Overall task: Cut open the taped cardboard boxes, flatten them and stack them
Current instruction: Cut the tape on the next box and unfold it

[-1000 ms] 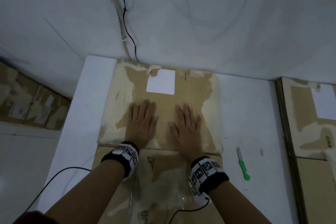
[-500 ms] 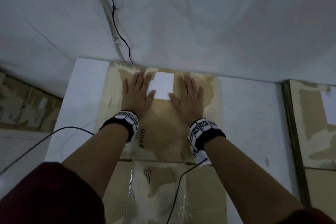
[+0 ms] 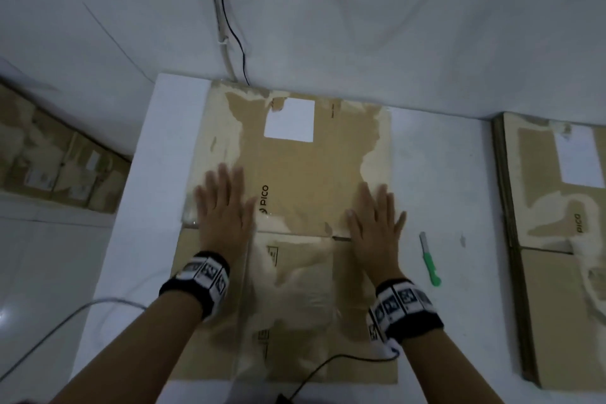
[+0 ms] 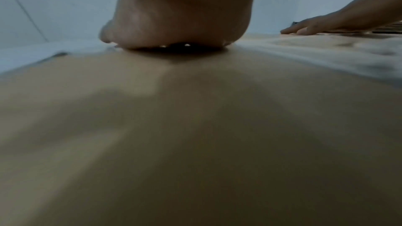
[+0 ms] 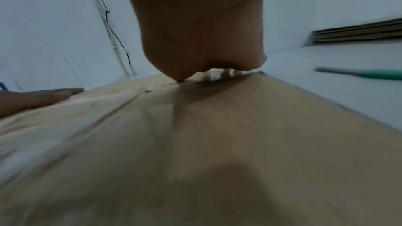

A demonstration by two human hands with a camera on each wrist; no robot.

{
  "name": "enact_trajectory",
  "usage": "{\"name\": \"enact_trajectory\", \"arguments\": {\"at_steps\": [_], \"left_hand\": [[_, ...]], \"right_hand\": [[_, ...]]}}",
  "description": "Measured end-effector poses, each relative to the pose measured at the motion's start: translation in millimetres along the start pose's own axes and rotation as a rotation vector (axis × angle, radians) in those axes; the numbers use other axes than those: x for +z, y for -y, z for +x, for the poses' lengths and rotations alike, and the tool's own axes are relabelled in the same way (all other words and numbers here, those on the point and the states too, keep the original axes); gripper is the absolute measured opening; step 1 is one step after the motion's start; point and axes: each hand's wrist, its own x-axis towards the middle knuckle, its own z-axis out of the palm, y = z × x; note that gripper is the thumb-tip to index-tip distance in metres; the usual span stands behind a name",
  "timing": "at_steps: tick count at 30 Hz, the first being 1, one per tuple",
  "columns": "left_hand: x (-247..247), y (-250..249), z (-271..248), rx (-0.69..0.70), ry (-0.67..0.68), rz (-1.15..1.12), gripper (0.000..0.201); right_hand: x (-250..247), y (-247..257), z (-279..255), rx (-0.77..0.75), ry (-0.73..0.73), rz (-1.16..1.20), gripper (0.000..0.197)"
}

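Note:
A flattened brown cardboard box (image 3: 305, 174) with a white label and torn paper patches lies flat on the white table (image 3: 436, 174). My left hand (image 3: 223, 207) presses palm-down on its left side near the fold line, fingers straight. At the right edge of the box my right hand (image 3: 377, 223) presses flat the same way. In the left wrist view the left hand's heel (image 4: 180, 23) rests on the cardboard (image 4: 195, 126); the right wrist view shows the right hand (image 5: 202, 32) flat on the cardboard (image 5: 217, 126). Neither hand holds anything.
A green-handled knife (image 3: 430, 259) lies on the table just right of my right hand, also in the right wrist view as the knife (image 5: 359, 73). A stack of flattened boxes (image 3: 557, 239) sits at the far right. More boxes (image 3: 59, 161) stand low at the left. Cables (image 3: 229, 26) run down the wall behind.
Both hands slid back from beside the white label at the far end to the near fold line and spread apart toward the box's left and right edges.

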Motion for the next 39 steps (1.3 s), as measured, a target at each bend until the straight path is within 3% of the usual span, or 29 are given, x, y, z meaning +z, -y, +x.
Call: {"name": "enact_trajectory", "arguments": {"at_steps": [4, 13, 15, 17, 19, 23, 25, 29, 35, 39], "left_hand": [[1.1, 6.4, -42.0, -0.248, -0.043, 0.026, 0.066], [-15.4, 13.3, -35.7, -0.295, 0.013, -0.051, 0.051], [-32.7, 9.2, -37.5, -0.433, 0.006, -0.133, 0.053], [-50.1, 2.0, -40.2, -0.678, -0.023, -0.211, 0.064], [-64.2, 3.4, -43.7, -0.788, 0.022, -0.298, 0.071], [-74.6, 33.5, -55.0, -0.600, 0.196, -0.438, 0.061], [-80.4, 38.7, -69.5, -0.510, 0.120, -0.526, 0.042], [-87.6, 28.9, -98.1, -0.459, 0.027, -0.727, 0.013], [-99.2, 5.6, -126.9, -0.318, -0.021, -0.678, 0.024], [-114.4, -24.3, -131.1, -0.234, -0.064, -0.752, 0.017]], "right_hand": [[17.9, -11.1, -34.1, 0.063, -0.068, -0.007, 0.064], [16.2, -14.7, -32.6, 0.009, -0.106, 0.111, 0.064], [9.6, -15.7, -32.6, 0.034, -0.132, 0.214, 0.064], [5.4, -18.0, -34.6, 0.158, -0.204, 0.368, 0.053], [4.4, -18.9, -39.5, 0.297, -0.267, 0.449, 0.047], [-8.5, -27.4, -54.9, 0.436, -0.264, 0.618, 0.042], [-11.3, -33.7, -66.9, 0.403, -0.212, 0.649, 0.040], [-7.1, -28.2, -95.6, 0.312, -0.204, 0.705, 0.040], [-32.6, -11.8, -128.9, 0.237, -0.296, 0.754, 0.040], [-68.7, -27.7, -144.9, 0.197, -0.419, 0.766, 0.042]]}}
